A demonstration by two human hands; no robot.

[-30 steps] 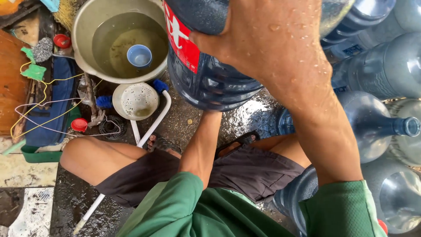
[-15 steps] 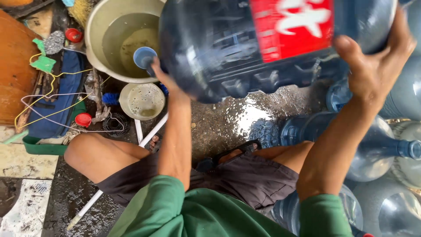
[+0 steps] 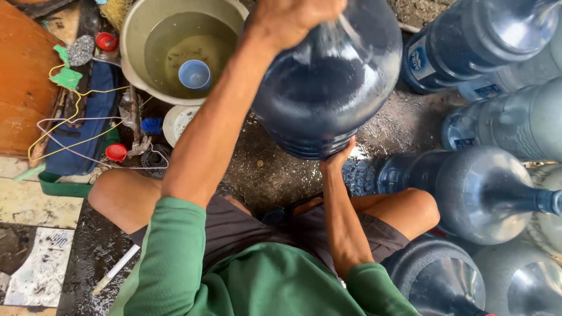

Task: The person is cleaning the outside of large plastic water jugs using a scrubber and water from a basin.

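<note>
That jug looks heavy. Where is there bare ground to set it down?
One free patch: wet ground under the big blue jug, between the knees, bordered by the basin and lying bottles. Right side is packed with bottles; left is cluttered with cords, caps and a white bowl.

**Labels and containers in view**

Large blue water jug, upper centre, held up between both hands; no label shows on the side facing the camera. Upper right: a lying jug with a pale rectangular label, blue emblem on it. Just below, a second lying jug carries a small white-and-blue label near its base; another small blue-and-white label sits on the jug wedged between them. Right and lower right: more blue jugs, their labels out of sight. No signs or screens.
</note>
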